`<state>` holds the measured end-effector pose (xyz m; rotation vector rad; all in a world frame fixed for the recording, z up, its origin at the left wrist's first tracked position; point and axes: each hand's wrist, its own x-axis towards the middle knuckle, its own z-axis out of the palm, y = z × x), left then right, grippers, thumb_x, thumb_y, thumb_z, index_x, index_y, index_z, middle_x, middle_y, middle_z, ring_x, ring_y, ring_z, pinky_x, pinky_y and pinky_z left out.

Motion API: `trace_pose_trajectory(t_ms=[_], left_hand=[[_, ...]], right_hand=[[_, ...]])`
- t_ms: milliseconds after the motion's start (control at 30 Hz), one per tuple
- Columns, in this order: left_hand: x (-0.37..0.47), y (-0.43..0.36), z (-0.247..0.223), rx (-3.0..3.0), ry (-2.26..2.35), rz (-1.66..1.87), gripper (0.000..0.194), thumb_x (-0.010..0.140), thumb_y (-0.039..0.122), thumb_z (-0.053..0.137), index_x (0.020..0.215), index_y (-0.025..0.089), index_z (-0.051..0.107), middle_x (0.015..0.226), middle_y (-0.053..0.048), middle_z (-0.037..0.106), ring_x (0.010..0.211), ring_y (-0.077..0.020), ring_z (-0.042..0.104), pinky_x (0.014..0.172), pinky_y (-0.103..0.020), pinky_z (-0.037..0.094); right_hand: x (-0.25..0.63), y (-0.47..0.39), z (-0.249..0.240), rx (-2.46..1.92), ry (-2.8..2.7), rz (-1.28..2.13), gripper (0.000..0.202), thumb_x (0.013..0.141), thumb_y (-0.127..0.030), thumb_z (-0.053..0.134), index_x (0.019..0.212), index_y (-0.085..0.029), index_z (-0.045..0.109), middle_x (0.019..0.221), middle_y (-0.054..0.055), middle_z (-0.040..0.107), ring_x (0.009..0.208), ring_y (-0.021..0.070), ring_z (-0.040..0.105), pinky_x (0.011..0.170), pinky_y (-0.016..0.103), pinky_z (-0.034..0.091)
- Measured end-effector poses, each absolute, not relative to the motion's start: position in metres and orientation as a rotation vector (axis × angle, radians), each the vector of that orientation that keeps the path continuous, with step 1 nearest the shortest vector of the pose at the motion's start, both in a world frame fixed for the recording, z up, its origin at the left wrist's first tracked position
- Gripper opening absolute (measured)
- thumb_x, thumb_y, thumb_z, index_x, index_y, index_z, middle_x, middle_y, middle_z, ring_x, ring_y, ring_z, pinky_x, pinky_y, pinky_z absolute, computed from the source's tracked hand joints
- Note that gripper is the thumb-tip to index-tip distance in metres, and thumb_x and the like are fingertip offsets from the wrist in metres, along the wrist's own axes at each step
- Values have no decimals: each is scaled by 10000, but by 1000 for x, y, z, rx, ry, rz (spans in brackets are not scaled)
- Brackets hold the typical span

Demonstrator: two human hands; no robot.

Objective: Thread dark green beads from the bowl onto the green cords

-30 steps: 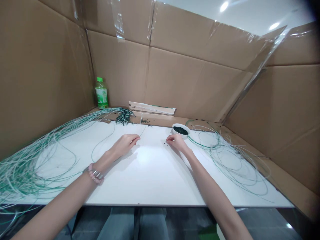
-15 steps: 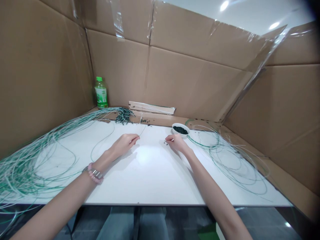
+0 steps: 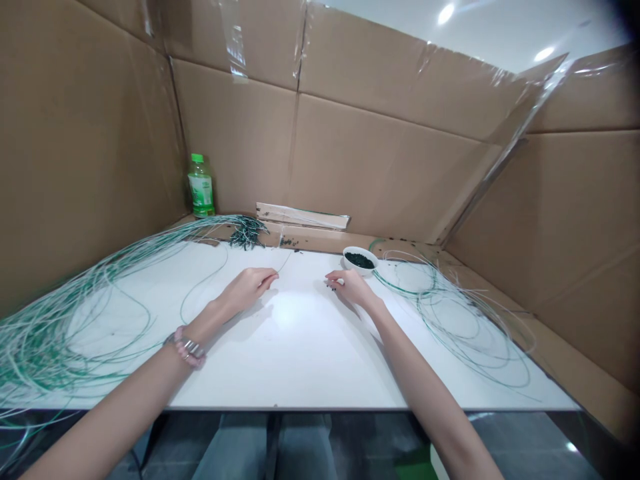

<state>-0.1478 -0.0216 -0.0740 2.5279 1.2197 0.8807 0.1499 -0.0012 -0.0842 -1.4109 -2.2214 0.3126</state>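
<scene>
A thin wire (image 3: pixel 285 261) is pinched between the fingers of the left hand (image 3: pixel 249 289), which are drawn together at the tips; its free end is pointed upward and away, above the white counter (image 3: pixel 300 360). A bracelet (image 3: pixel 190 348) is worn on the left wrist. The right hand (image 3: pixel 353 287) is placed well apart from the left, just in front of a white bowl (image 3: pixel 369 272) filled with dark beads (image 3: pixel 359 260). A few loose beads (image 3: pixel 331 287) are seen at the right fingertips. The right fingers are slightly parted; whether a bead is held between them cannot be told. Compared with the frame one second earlier, the right fingertips have been shifted a little toward the left hand and the forefinger is more extended, while the left-hand pinch is unchanged. A large bundle of green and white wires (image 3: pixel 40 347) is spread along the left side, its dark tufted end (image 3: pixel 247 232) being gathered at the back. Loose coils (image 3: pixel 425 297) are laid at right.
</scene>
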Motion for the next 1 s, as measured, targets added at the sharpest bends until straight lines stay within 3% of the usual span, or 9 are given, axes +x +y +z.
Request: trace_pose_trajectory(t_ms=[200,300,500,1000], left_hand=[[-148,-23,-73,2547,1197,879,335,915,321,333,808,169,611,738,-38,651,657,-149,575,635,-237,395],[-147,-23,-73,2541,1214,876,338,919,323,327,789,170,599,728,-34,643,650,-148,569,626,-238,389],[-149,-20,-75,2530,1213,897,334,919,310,325,794,172,603,742,-42,651,660,-152,576,634,-239,394],[-147,-23,-72,2523,1156,921,314,910,284,337,770,171,594,721,-34,635,633,-140,555,618,-233,383]], right_hand=[[174,33,-45,-1654,-2028,114,264,908,-204,425,1073,-173,630,1098,90,654,1032,186,590,923,329,435],[190,63,-29,-1891,-2012,137,241,894,-290,505,1077,-155,587,1114,85,602,997,188,583,870,388,474],[192,92,-39,-2227,-2124,323,276,883,-310,529,1120,-171,555,1147,84,565,969,179,582,812,357,505],[198,84,-53,-2161,-2076,173,286,872,-315,545,1122,-175,554,1145,69,566,987,193,580,812,363,502]])
